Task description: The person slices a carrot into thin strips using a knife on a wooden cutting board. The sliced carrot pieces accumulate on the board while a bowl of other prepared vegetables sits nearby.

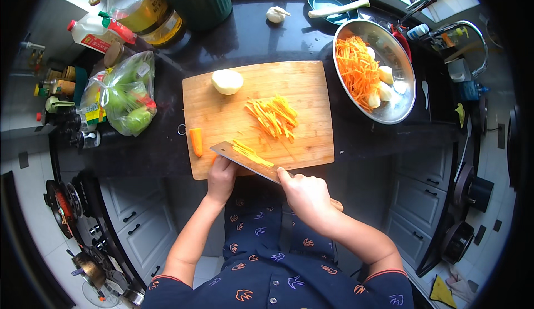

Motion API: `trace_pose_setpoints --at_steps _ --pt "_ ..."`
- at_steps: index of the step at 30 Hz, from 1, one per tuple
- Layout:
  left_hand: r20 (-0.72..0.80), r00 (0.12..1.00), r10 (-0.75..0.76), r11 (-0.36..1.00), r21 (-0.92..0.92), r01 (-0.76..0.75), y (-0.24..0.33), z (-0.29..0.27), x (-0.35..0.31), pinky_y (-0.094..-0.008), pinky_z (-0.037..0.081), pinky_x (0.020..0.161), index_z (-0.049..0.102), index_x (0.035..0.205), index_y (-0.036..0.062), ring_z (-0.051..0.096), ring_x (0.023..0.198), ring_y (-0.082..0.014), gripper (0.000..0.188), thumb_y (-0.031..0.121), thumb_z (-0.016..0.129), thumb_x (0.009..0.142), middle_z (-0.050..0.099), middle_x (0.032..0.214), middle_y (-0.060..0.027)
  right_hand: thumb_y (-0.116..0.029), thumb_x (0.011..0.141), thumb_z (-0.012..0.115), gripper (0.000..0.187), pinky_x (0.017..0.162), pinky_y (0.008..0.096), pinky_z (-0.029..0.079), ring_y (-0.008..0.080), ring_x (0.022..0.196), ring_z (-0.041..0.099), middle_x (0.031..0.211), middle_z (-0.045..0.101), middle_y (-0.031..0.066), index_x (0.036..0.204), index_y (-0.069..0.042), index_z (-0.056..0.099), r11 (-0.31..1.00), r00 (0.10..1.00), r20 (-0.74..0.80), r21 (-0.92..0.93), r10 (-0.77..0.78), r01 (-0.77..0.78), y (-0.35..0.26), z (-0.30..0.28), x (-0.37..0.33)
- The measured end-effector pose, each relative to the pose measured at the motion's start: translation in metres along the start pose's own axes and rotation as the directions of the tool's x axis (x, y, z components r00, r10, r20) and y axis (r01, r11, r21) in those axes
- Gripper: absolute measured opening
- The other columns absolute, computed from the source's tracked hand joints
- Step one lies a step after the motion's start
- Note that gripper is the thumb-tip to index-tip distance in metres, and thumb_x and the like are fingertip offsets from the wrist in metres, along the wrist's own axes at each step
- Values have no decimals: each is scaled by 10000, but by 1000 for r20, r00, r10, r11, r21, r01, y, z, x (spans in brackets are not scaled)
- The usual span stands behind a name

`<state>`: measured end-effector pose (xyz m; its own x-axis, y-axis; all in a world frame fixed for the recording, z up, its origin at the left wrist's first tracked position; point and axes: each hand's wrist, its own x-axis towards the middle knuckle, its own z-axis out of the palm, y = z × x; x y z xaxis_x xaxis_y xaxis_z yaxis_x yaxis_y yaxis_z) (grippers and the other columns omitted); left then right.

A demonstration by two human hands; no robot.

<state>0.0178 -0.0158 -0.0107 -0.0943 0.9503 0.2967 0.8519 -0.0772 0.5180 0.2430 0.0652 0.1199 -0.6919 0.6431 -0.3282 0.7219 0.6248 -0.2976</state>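
My right hand (308,198) is wrapped round the wooden handle of a cleaver (253,166), its broad blade slanting low over the front of the wooden cutting board (311,86). Freshly cut carrot strips (250,152) lie along the blade's far side. Behind the blade, the curled fingers of my left hand (221,179) press on a carrot piece, of which only a sliver of orange shows. Another carrot piece (196,142) rests at the board's left edge. A heap of carrot strips (272,118) lies mid-board, and a peeled potato (227,81) sits at the far left.
Right of the board stands a steel bowl (409,95) with shredded carrot and pale peeled pieces. Behind are a garlic bulb (277,14) and a teal dish (320,0). A bag of green vegetables (130,95) and an oil jug (158,23) stand left. A sink tap (483,48) is far right.
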Motion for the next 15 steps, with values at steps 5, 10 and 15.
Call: trace_pose_setpoints --at_steps 5,10,15 --pt "-32 998 -48 998 -34 47 7 -2 2 -412 572 807 721 962 18 667 978 -354 239 -52 646 746 682 1010 -136 -68 825 620 281 486 350 553 249 565 707 628 673 116 1097 -2 650 998 998 -62 -55 -23 20 -4 6 13" --pt "2 1000 -11 1000 27 11 7 -6 7 -418 563 816 720 968 26 659 966 -358 256 -55 633 741 673 1001 -135 -83 857 607 329 526 396 548 297 580 687 660 661 128 1184 -53 628 1000 998 -62 6 -21 22 -2 27 27" --pt "-20 1000 -7 999 37 8 11 -9 12 -417 560 812 715 975 20 660 956 -348 262 -58 629 740 671 970 -132 -87 865 599 320 533 413 550 306 592 691 668 665 138 1183 -61 628 999 999 -27 37 -28 29 -1 8 26"
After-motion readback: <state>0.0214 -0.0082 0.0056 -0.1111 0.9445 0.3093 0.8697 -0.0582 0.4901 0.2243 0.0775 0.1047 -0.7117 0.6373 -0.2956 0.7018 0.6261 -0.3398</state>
